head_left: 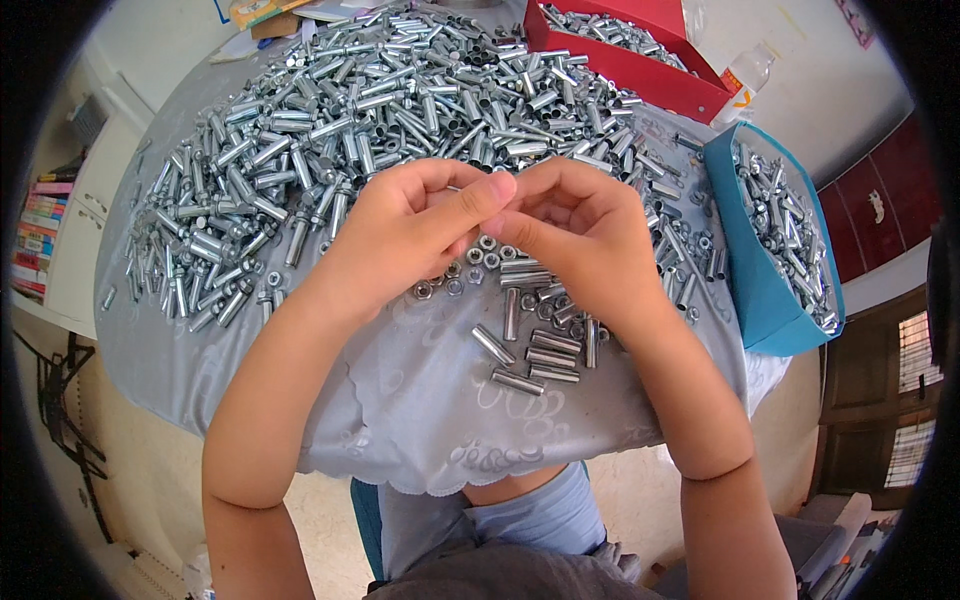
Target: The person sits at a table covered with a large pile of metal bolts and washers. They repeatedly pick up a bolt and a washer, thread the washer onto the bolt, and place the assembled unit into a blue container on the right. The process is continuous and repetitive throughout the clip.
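Note:
My left hand [395, 230] and my right hand [592, 235] meet over the middle of the table, thumbs and fingertips pressed together. Whatever they pinch between them is hidden by the fingers. Just below the fingertips lie several loose hex nuts [476, 257] on the cloth. Under my right hand is a small group of shiny metal sleeves [553, 349], some lying side by side, with more nuts among them. Beyond both hands spreads a large heap of bolts and metal sleeves [400, 95].
A grey patterned tablecloth [410, 400] covers the round table. At the back right stands a red box [640, 70] of metal parts, beside a clear bottle [745, 80]. A blue fabric bin [745, 240] full of bolts sits at the right edge. Bookshelves [45, 235] are at far left.

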`<state>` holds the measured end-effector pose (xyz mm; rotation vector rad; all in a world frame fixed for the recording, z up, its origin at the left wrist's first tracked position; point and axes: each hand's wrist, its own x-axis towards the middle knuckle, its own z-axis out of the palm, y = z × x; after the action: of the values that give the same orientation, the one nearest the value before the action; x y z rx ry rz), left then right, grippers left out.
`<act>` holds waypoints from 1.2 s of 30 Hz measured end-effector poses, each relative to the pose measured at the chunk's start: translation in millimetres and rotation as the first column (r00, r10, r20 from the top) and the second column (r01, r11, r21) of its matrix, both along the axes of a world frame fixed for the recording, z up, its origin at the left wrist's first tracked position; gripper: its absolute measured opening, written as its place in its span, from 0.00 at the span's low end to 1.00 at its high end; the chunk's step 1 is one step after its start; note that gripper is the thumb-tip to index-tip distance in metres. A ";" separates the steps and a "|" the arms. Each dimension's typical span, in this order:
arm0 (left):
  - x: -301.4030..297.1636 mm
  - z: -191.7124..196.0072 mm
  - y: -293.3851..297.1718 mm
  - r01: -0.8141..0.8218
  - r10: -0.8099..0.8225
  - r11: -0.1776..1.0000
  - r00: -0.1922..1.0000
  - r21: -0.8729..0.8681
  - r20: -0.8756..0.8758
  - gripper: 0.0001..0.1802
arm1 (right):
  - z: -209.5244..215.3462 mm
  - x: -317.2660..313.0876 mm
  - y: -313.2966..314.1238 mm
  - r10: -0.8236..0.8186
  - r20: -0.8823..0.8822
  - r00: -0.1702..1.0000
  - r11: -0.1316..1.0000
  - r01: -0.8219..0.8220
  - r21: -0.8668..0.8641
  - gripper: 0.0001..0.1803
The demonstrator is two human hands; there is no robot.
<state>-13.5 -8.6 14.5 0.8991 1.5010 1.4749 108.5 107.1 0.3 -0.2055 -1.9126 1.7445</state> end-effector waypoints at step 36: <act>-6.8 -5.9 4.1 -0.204 0.204 0.979 0.979 -0.004 -0.014 0.09 | -13.1 -8.4 0.6 -0.089 -0.007 0.996 0.991 0.089 0.096 0.06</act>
<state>-20.3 -4.4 8.6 0.7712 1.6464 1.6126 100.1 107.7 -12.8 -0.2492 -1.9498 1.5901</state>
